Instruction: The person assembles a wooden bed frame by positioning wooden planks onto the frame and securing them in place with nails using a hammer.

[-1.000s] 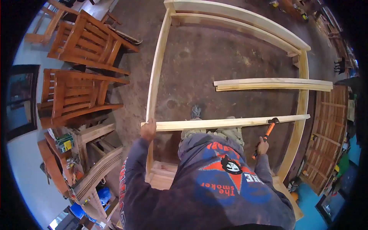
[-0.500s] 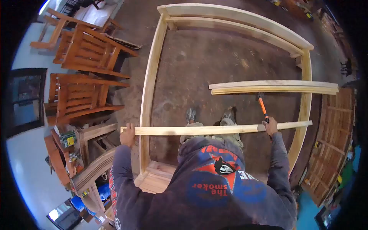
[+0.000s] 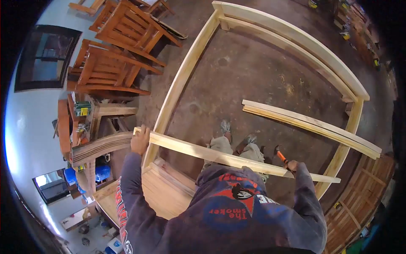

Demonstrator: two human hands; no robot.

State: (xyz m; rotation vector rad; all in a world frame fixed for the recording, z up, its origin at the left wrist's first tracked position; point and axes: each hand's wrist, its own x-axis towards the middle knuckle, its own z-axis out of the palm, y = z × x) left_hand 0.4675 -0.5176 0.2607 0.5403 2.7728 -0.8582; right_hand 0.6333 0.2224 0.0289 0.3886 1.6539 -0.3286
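A long pale wooden slat [image 3: 220, 156] lies across a rectangular wooden frame [image 3: 185, 76], spanning its two side rails. My left hand [image 3: 141, 140] is closed around the slat's left end, where it overhangs the left rail. In my right hand [image 3: 294, 167] is a hammer [image 3: 281, 157] with an orange and black handle, its dark head pointing away from me, above the floor inside the frame. That hand is at the slat's right part; whether it also grips the slat I cannot tell. More loose slats [image 3: 313, 130] lie together across the right rail, farther out.
Brown slatted wooden chair parts [image 3: 127, 31] stand at the left near the wall. A stack of curved boards [image 3: 101, 148] is close to my left arm. Slatted wooden panelling [image 3: 359, 194] lies to the right. My feet [image 3: 226, 127] are inside the frame.
My view has turned left, so the scene appears rotated clockwise. The hammer's head sits lower and nearer the slat. Both hands keep their holds, and the slat still lies across the rails.
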